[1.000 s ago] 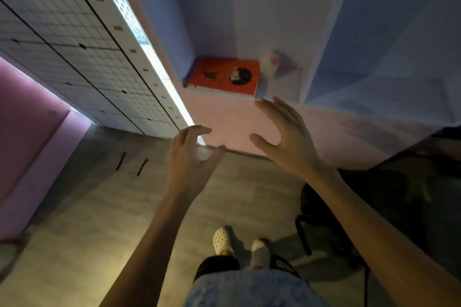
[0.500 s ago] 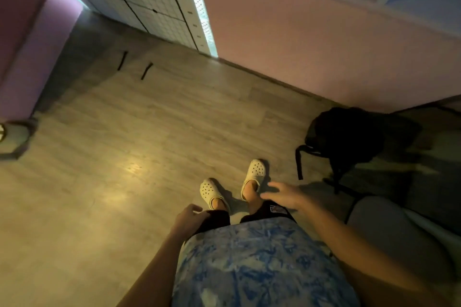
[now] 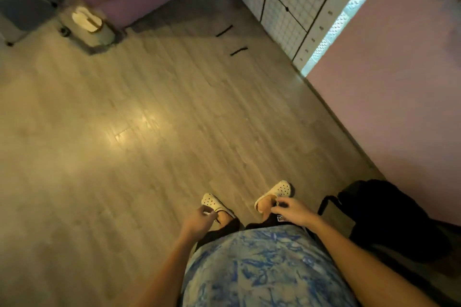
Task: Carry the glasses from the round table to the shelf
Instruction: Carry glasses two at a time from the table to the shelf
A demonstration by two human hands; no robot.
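— Glasses? None in frame; round table and shelf out of frame too.
— Room to move? Wide bare floor (image 3: 149, 132) centre-left, edged by pink wall (image 3: 389, 97) at right, black bag (image 3: 384, 217) lower right.
— Hands? Left hand (image 3: 199, 222) loosely curled, right hand (image 3: 291, 210) half-open; both empty, low by white clogs (image 3: 274, 192).

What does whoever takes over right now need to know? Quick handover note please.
Left hand: empty, fingers loosely curled, hanging at the hip.
Right hand: empty, fingers loose, at the other hip.
Glasses, round table and shelf: none in view; camera looks down at the wooden floor, white clogs and a black bag by the pink wall.
Done: cannot tell from this view.
Left: find the round table, check for remaining glasses, carry them to the shelf.
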